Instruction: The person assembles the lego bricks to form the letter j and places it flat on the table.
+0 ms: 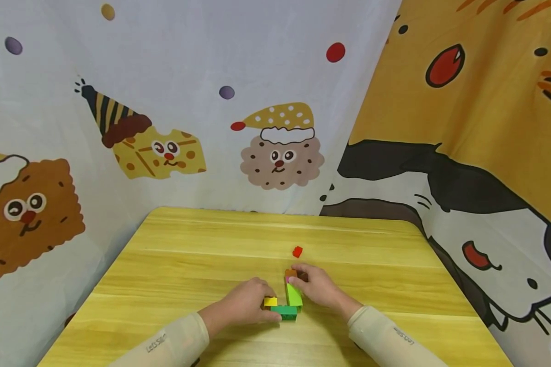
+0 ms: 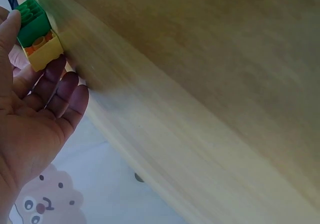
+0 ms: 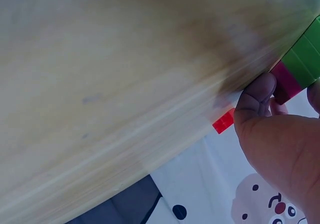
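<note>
Toy building bricks stand joined in an angled row on the table. A dark green brick (image 1: 283, 313) lies at the near side with a yellow brick (image 1: 270, 301) at its left end. From its right end a light green brick (image 1: 294, 294) runs away from me to a pink brick (image 3: 286, 86) and an orange brick (image 1: 291, 273). My left hand (image 1: 247, 303) pinches the left end, thumb at the dark green brick and fingers by the yellow one. With thumb and fingers, my right hand (image 1: 320, 285) grips the far end around the pink and orange bricks.
A loose red brick (image 1: 297, 252) lies on the wooden table (image 1: 188, 255), just beyond the right hand. Behind the table hangs a white cloth (image 1: 179, 66) with cartoon prints, and a cloth with orange and black animal prints (image 1: 441, 112) hangs at the right.
</note>
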Demonstrator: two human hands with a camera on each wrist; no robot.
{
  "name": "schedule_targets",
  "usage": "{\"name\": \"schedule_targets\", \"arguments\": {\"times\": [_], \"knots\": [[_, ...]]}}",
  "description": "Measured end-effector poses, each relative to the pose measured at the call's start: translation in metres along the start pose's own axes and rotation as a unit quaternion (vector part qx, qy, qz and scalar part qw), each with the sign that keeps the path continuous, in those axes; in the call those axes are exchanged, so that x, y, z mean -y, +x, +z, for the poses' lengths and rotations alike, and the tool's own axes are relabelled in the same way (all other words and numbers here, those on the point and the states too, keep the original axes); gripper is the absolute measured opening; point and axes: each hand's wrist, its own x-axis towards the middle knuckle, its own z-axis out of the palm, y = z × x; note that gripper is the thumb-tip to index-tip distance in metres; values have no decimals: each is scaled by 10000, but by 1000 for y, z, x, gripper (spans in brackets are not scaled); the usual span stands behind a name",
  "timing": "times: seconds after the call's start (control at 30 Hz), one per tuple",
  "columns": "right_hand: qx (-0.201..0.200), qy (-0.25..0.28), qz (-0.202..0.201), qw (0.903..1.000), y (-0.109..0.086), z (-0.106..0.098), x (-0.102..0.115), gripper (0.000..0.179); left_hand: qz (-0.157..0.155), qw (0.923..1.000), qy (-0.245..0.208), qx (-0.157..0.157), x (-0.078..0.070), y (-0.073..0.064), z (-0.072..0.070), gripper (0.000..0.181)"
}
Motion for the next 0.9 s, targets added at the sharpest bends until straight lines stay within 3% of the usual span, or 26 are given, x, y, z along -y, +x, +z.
{"name": "schedule_targets", "arguments": {"times": [0.4, 0.57, 0.73, 0.9], "knots": [[18, 108, -20, 9999, 0, -3, -1, 59, 18, 10000, -36, -4, 3, 0, 1, 53], [-300, -6, -64, 9995, 2, -12, -8, 52, 9, 9999, -90, 47, 4, 0, 2, 59], [-680, -347, -1, 9971, 11, -29, -19, 44, -116, 9995, -274, 142, 5, -1, 1, 62], [-951, -1150, -222, 9885, 23, -43, -29, 39, -174, 9991, -352, 171, 5, -2, 0, 62]]}}
